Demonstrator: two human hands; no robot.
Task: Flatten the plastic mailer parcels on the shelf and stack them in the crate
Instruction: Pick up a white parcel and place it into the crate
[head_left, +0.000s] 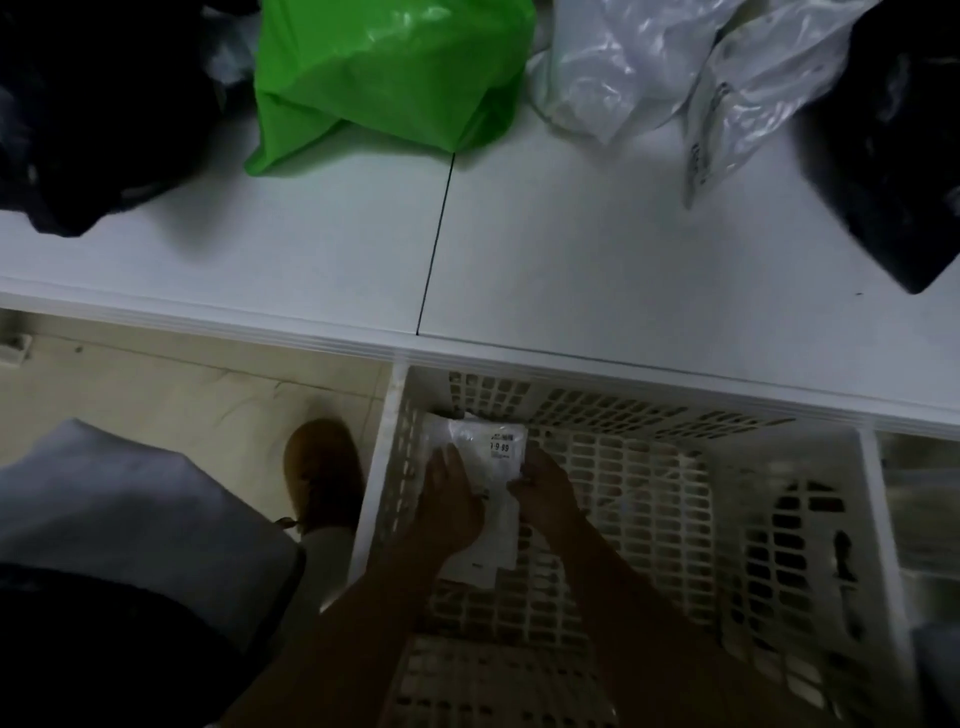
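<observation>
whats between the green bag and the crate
In the head view, only bare white shelf lies between the green bag and the crate, crossed by a dark seam.
</observation>
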